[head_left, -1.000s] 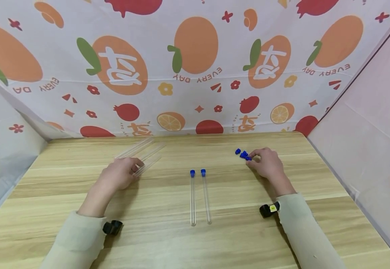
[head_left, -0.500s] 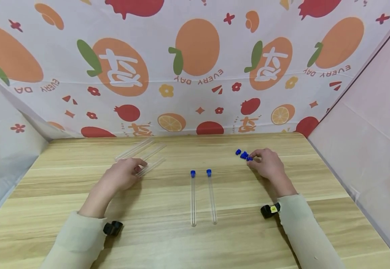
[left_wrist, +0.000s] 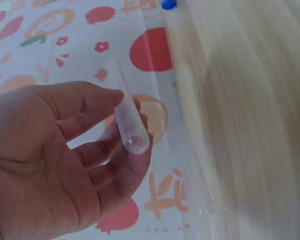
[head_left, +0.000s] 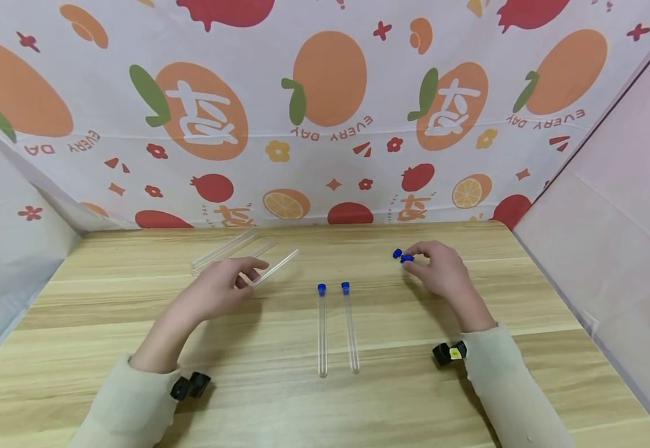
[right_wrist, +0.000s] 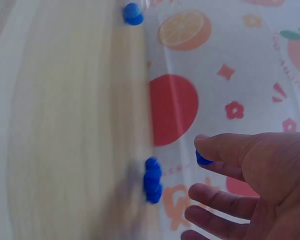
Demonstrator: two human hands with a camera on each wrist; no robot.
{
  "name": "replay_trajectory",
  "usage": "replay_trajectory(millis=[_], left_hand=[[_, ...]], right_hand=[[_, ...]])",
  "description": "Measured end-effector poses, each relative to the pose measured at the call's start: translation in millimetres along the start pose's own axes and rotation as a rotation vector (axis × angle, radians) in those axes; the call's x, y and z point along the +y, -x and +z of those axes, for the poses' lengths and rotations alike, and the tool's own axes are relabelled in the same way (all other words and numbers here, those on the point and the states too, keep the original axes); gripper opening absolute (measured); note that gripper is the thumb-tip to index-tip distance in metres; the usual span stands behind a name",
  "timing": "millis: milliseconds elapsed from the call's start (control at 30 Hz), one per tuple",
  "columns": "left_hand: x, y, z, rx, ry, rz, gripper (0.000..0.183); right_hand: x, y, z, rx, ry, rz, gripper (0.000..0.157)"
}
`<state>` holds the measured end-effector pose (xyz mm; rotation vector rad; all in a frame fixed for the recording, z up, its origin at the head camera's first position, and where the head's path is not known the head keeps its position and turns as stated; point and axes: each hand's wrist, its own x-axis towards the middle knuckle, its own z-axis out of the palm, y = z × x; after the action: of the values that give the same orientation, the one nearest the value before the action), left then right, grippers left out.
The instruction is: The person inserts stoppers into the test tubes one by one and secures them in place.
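In the head view my left hand (head_left: 221,289) holds a clear test tube (head_left: 277,266) slanting up to the right. The left wrist view shows this tube's rounded end (left_wrist: 136,144) between thumb and fingers. Over at the right, my right hand (head_left: 441,270) pinches a small blue cap (right_wrist: 203,158) between thumb and index finger. Just beside its fingertips lie several more blue caps (head_left: 397,253), grouped close together in the right wrist view. Two capped test tubes (head_left: 322,336) lie side by side in the middle of the table, blue caps toward the back.
Beyond my left hand, several uncapped clear tubes (head_left: 224,247) lie slanted near the back edge; the hand partly hides them. The wooden table (head_left: 280,410) ends at a fruit-printed cloth (head_left: 325,155) behind, with pale side walls left and right.
My left hand has lifted a test tube off the table and moved right with it. My right hand has picked a blue cap from the group and risen slightly.
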<state>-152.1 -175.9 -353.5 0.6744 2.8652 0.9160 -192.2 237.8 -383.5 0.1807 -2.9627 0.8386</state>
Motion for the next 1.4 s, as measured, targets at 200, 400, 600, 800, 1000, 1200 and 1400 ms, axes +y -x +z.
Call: replay_trajectory(millis=[200,400,600,800,1000,1200,1400], left_hand=[[12.4,2.3,4.1,-0.033,0.143,0.045,0.039],[22.2,3.3,10.1,-0.075,0.208,0.066,0.039],[31.0,3.3,16.1,-0.099,0.246,0.092,0.037],[37.2,5.4,20.8,-0.122,0.269,0.097,0.036],[40.9,6.3,25.0,-0.155,0.293,0.119,0.035],[41.3,7.2,29.7,-0.178,0.302,0.118,0.036],[42.1,7.2,32.1,-0.178,0.302,0.126,0.037]], right_hand=[[-18.8,5.9,-2.0,0.003,-0.119,-0.095,0.02],[-35.0,14.2,-4.7,0.0,-0.183,-0.152,0.02],[-46.7,21.7,-5.2,-0.023,-0.273,-0.169,0.022],[-52.7,25.8,0.2,-0.056,-0.355,-0.21,0.023],[-58.5,28.7,5.3,-0.056,-0.376,-0.243,0.023],[-61.8,30.4,8.6,-0.089,-0.426,-0.251,0.021],[-63.7,31.4,10.1,-0.107,-0.465,-0.288,0.021]])
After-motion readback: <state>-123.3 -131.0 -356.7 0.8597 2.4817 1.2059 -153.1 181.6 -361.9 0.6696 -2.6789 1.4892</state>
